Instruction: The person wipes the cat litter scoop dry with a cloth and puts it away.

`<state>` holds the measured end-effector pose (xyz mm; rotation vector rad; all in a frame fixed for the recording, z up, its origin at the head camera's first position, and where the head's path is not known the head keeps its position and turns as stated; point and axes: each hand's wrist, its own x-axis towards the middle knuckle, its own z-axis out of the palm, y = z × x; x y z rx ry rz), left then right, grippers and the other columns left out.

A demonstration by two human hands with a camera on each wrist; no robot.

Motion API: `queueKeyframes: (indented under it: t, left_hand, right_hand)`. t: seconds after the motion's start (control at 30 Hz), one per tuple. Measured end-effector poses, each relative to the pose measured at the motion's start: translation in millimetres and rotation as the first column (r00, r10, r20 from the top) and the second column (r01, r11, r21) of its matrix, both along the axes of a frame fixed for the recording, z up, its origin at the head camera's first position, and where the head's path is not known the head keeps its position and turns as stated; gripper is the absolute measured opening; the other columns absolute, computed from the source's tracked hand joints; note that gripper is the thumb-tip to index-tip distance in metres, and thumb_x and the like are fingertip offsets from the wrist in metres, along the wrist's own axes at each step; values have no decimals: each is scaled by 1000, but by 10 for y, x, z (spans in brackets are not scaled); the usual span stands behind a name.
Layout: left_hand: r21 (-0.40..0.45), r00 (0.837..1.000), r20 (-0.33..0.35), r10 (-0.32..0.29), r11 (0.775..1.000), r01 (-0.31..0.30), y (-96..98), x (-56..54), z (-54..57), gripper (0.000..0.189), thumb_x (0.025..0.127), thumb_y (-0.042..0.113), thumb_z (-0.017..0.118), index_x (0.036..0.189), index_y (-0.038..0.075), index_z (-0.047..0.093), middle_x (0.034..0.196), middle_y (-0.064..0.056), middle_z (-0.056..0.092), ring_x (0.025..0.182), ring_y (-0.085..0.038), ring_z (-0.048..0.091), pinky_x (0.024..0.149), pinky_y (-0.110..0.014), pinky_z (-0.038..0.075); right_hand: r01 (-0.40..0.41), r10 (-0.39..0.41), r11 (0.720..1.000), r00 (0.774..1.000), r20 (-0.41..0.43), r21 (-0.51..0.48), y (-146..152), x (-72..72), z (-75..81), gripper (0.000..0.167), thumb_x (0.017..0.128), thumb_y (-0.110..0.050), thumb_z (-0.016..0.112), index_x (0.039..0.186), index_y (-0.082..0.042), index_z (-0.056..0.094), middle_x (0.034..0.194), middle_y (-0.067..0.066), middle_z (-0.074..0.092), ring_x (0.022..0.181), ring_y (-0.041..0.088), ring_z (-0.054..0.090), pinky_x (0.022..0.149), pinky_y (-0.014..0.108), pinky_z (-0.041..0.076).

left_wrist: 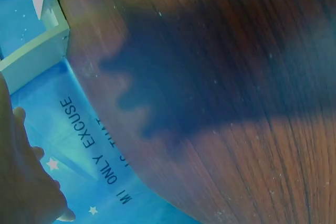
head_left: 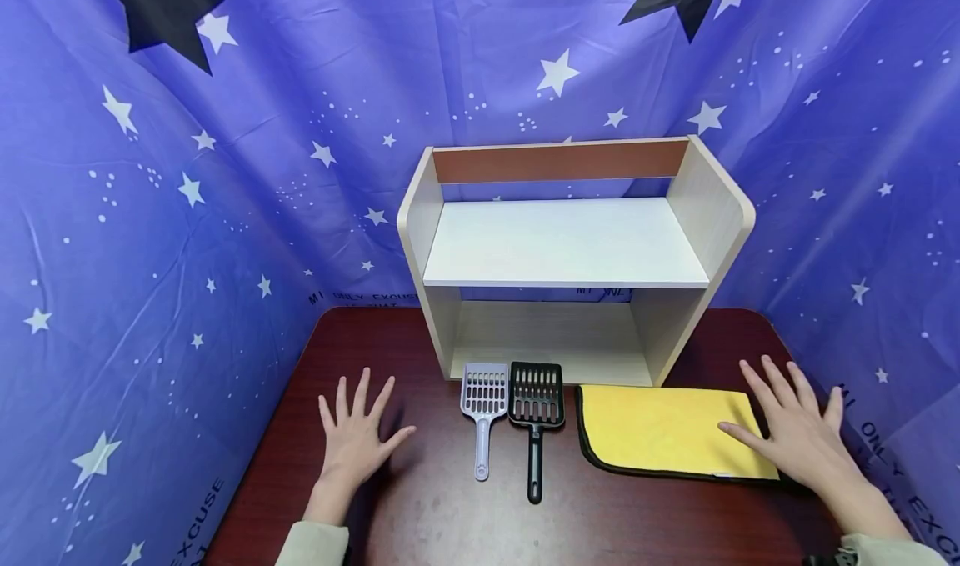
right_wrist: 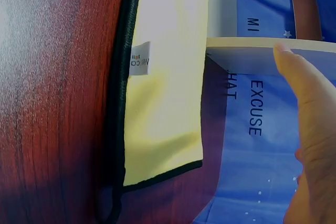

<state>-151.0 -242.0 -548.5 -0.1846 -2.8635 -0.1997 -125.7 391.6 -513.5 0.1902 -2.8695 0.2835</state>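
My left hand (head_left: 354,448) hovers with spread fingers over the left part of the table, holding nothing; its shadow falls on the wood in the left wrist view. To its right lie a grey litter scoop (head_left: 484,395) and a black litter scoop (head_left: 535,433), side by side with handles toward me. A folded yellow cloth (head_left: 667,428) with black edging lies right of the scoops, and the right wrist view shows a small white tag (right_wrist: 140,59) on it. My right hand (head_left: 806,437), fingers spread, is over the cloth's right end, gripping nothing.
A two-tier shelf unit (head_left: 566,245) with a white middle board stands at the back of the dark red table (head_left: 420,516). Blue star-printed curtains (head_left: 247,216) hang behind it and along both sides.
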Motion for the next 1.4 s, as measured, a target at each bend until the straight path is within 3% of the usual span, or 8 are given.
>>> queueKeyframes:
  t: [0.3, 0.5, 0.7, 1.1, 1.4]
  left_hand:
    - [-11, 1000, -16, -20, 1000, 20, 121, 29, -13, 91, 77, 75, 62, 154, 33, 35, 165, -11, 24, 150, -48, 15, 115, -76, 10]
    - [-8, 997, -62, -35, 999, 35, 252, 41, 8, 91, 76, 73, 65, 152, 31, 40, 161, -13, 32, 146, -50, 25, 113, -74, 22]
    - [-5, 998, -46, -42, 999, 42, 395, 74, 10, 93, 76, 75, 64, 154, 32, 37, 161, -11, 33, 146, -47, 28, 115, -70, 25]
    - [17, 996, -33, -82, 996, 83, 644, 130, 17, 94, 77, 73, 64, 155, 29, 36, 161, -7, 36, 146, -43, 32, 118, -62, 29]
    - [31, 982, -112, -154, 987, 158, 810, 162, -25, 89, 75, 68, 68, 148, 21, 46, 152, -10, 48, 139, -39, 44, 113, -60, 35]
  right_hand:
    - [-13, 13, 1000, 1000, -1, -12, -43, -8, -52, 107, 81, -60, 72, 161, -22, 12, 169, 14, 3, 156, 35, -9, 107, 80, -19]
    - [-21, 21, 999, 1000, 10, -26, -69, 2, -91, 106, 82, -59, 71, 161, -23, 9, 169, 13, 0, 156, 33, -11, 108, 77, -22]
    - [-35, 35, 999, 999, -1, -41, -111, 10, -130, 106, 82, -57, 73, 161, -26, 9, 169, 13, 4, 156, 29, -11, 109, 74, -24]
    - [-58, 57, 997, 998, -25, -52, -174, -28, -155, 101, 82, -55, 73, 160, -20, 20, 168, 16, 9, 156, 33, -3, 109, 79, -16]
    - [-56, 56, 997, 998, -3, -49, -213, -39, -235, 96, 83, -56, 72, 157, -16, 27, 168, 17, 11, 156, 31, -4, 111, 76, -19]
